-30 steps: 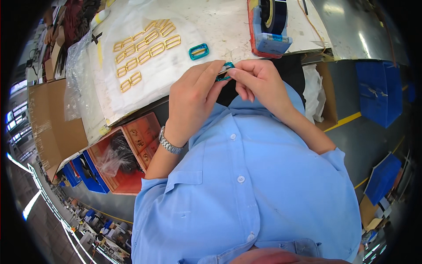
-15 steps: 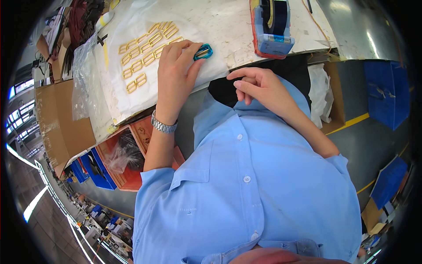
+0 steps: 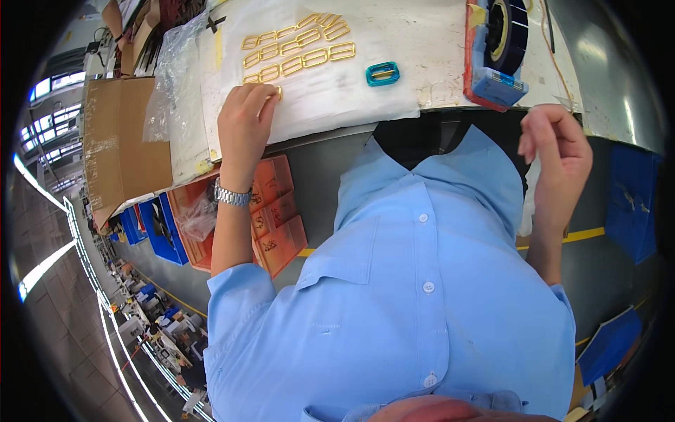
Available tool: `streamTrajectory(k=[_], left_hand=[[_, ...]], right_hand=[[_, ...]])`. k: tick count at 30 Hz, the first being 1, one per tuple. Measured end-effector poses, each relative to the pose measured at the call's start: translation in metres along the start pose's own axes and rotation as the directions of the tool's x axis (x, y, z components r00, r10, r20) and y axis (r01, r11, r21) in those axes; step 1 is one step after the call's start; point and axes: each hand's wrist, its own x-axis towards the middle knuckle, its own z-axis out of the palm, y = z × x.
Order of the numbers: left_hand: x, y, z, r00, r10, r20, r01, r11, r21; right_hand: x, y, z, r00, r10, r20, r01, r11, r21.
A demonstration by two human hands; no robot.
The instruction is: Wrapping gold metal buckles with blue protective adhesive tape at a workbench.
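My left hand [image 3: 246, 126], with a metal watch on its wrist, reaches over the front of the worktable. Its fingers close at the end of the nearest row on a gold buckle [image 3: 279, 92], mostly hidden by them. More gold rectangular buckles [image 3: 291, 65] lie in rows on the white sheet [image 3: 337, 105]. To their right sits a teal-blue buckle [image 3: 382, 74] with a gold centre bar, touched by neither hand. My right hand [image 3: 562, 151] hovers off the table edge, below the tape dispenser [image 3: 492, 84]. Its fingers are loosely bent and apart, with nothing visible in them.
The blue-and-red dispenser carries a dark tape roll [image 3: 508, 39]. A cardboard box [image 3: 130, 141] and clear plastic [image 3: 176, 77] are at the table's left. Orange bins [image 3: 278, 243] stand below the front edge. A blue crate [image 3: 631, 200] is on the floor at right.
My left hand has left the teal-blue buckle and shifted left to a gold one. My right hand has swung right, from before my body to below the dispenser. The view has shifted too.
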Motion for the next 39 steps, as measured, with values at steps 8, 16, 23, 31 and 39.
streamTrajectory(k=[8, 16, 23, 31, 39], left_hand=[[-0.006, -0.004, 0.003, 0.989, 0.136, 0.057, -0.139, 0.988, 0.064], [0.01, -0.018, -0.001, 0.999, -0.015, 0.043, 0.016, 1.0, -0.022], [0.065, 0.137, -0.021, 0.966, -0.04, 0.256, 0.257, 0.283, -0.924], [0.163, 0.211, 0.021, 0.924, 0.34, 0.174, 0.107, 0.209, -0.972], [0.201, 0.209, 0.065, 0.728, 0.576, -0.371, 0.053, -0.588, -0.807]], right_hand=[[0.036, 0.033, -0.015, 0.983, -0.169, -0.075, 0.151, 0.969, -0.195], [0.039, 0.039, 0.004, 0.998, -0.061, -0.019, 0.056, 0.977, -0.206], [0.041, 0.038, 0.006, 0.996, -0.066, -0.058, 0.045, 0.949, -0.311], [0.044, 0.035, 0.006, 0.998, 0.052, -0.042, -0.061, 0.967, -0.246], [0.044, 0.041, 0.011, 0.992, -0.114, -0.048, 0.098, 0.962, -0.254]])
